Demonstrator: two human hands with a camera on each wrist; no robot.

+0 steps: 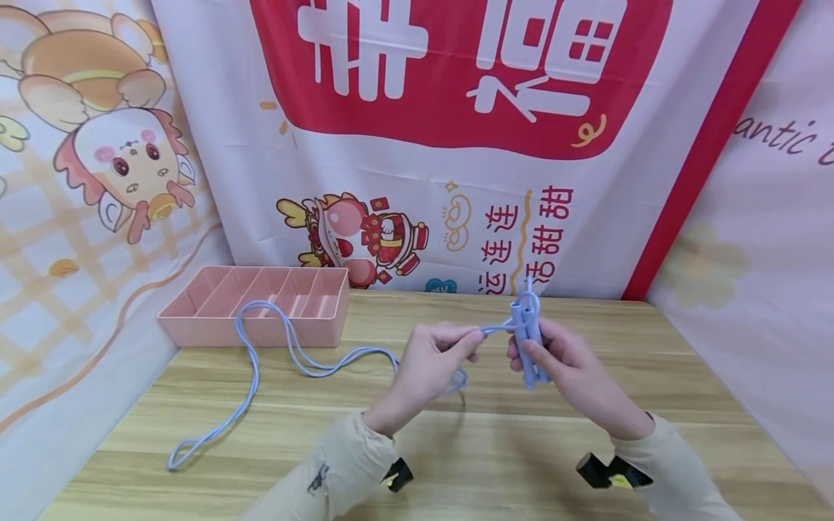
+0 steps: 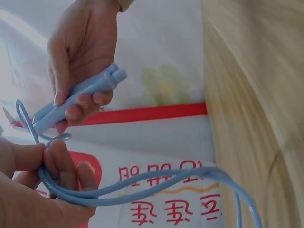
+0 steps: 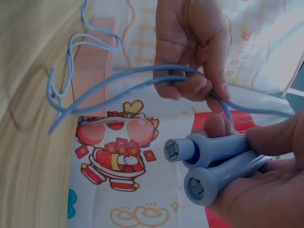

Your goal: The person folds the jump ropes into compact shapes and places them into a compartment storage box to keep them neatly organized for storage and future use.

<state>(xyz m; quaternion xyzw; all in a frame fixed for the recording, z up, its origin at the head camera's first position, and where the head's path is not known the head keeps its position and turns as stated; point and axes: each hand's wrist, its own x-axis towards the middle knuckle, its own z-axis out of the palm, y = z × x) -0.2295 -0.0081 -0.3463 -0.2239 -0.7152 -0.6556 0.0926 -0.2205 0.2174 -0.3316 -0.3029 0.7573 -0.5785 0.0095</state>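
A light blue jump rope has two handles (image 1: 528, 347) side by side, gripped upright by my right hand (image 1: 573, 369) above the table. Their capped ends (image 3: 197, 187) face the camera in the right wrist view. My left hand (image 1: 433, 362) pinches the doubled cord (image 2: 128, 192) between thumb and fingers, left of the handles. From there a short stretch of cord runs to the handles' upper part, where a small loop (image 1: 529, 297) stands out. The remaining doubled cord (image 1: 254, 362) trails left over the tabletop, and its folded end lies near the table's left side.
A pink divided box (image 1: 254, 329) stands at the back left of the wooden table (image 1: 573, 470), with a bend of cord against its front. Printed cloths (image 1: 404, 166) hang behind and on both sides.
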